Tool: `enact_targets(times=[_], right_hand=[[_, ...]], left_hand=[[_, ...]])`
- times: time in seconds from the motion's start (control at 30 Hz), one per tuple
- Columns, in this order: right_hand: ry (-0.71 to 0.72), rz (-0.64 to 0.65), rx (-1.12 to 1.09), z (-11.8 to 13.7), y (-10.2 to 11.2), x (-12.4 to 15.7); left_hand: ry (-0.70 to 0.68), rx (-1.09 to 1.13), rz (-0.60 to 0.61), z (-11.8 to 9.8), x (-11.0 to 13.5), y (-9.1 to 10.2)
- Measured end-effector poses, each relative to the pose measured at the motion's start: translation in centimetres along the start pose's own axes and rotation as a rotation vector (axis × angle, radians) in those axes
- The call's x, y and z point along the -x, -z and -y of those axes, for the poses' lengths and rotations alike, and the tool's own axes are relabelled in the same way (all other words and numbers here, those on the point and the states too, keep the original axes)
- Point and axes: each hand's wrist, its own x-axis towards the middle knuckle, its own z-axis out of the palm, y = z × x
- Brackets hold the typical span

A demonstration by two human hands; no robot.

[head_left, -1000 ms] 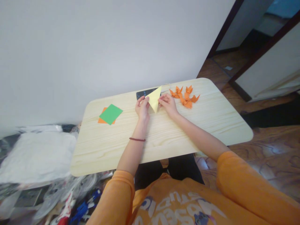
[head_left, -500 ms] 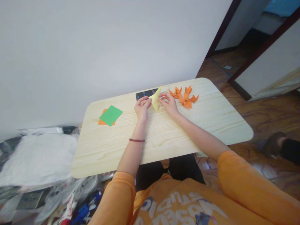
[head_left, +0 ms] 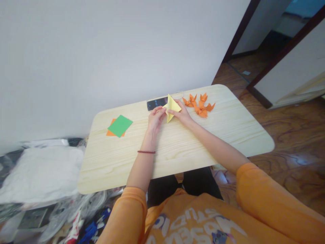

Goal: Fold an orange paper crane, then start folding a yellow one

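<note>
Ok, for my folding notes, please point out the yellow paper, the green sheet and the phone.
Folded yellow paper (head_left: 172,105), head view, on its upper flap.
Green sheet (head_left: 120,125), head view, on its middle.
Phone (head_left: 155,103), head view, on its dark screen.

Compared with the prior frames: the folded sheet of yellow origami paper (head_left: 172,106) is broader and flatter, a kite-like form with its lower tip pointing down, no longer the narrow tilted sliver of half a second ago. The right hand (head_left: 182,114) has straightened, its fingers extended along the paper's right edge instead of curled. The left hand (head_left: 156,119) has turned inward, fingers slanting rightward to the paper. More of the black smartphone (head_left: 156,103) shows beside the paper. The dark red beaded bracelet (head_left: 146,152) sits slightly further left.
</note>
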Motion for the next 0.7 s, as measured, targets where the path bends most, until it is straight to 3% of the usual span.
enact_targets(times=[0.13,0.33,0.53,0.7], right_hand=[[-0.008,-0.041,0.024,-0.5,0.9,-0.5],[0.04,-0.097,0.154,-0.8,1.7,-0.8],[0.093,-0.059,0.215,-0.6,1.5,-0.8],[0.043,-0.05,0.129,-0.1,1.3,-0.1]], left_hand=[[-0.162,-0.038,-0.049,-0.2,-0.4,0.5],[-0.499,-0.362,-0.217,0.0,-0.9,1.3],[-0.626,-0.573,-0.207,0.7,-1.3,1.7],[-0.549,-0.6,-0.079,0.9,-1.6,2.1]])
